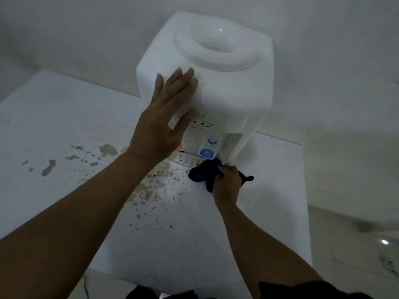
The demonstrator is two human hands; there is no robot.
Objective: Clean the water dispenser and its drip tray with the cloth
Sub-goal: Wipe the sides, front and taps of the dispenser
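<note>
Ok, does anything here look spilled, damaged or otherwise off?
Yes. The white surface under the water dispenser is marked with brownish patches and dark specks, spread in front of the drip tray; whether stains or chipped coating is unclear. Nothing else stands out.

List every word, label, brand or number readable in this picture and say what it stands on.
"D" with a small mark after it: last letter of a brand on the water dispenser front; the left hand covers the rest.
Small print under the indicator dots below the brand: too blurred to read.
Blue tap: no readable text.
</note>
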